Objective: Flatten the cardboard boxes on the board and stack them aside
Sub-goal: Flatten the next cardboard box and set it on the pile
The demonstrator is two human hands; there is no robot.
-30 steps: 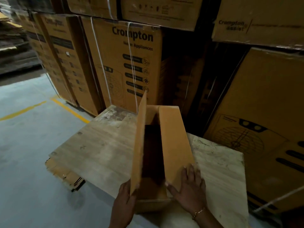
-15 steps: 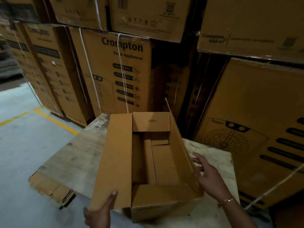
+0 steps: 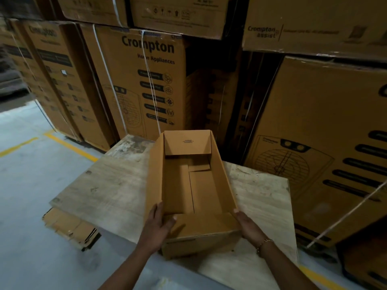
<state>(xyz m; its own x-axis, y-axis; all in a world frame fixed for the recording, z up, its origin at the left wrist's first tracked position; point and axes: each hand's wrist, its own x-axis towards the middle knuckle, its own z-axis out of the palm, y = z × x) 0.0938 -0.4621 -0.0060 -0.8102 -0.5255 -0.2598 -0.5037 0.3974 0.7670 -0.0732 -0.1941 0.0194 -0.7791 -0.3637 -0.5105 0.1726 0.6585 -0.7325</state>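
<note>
Now we grip the open cardboard box [image 3: 201,189] midway on the counter [image 3: 109,189], our left hand [image 3: 156,225] pinching its 9 o'clock wall, thumb inside, our right hand [image 3: 246,223] clasping its 3 o'clock corner, with printed cartons [image 3: 146,80] stacked beyond it at 12 o'clock.

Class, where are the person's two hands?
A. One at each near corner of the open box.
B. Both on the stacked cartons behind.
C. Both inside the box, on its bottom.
A: the left hand grips the near left corner of the open box, thumb inside, and the right hand is at its near right corner.
</note>
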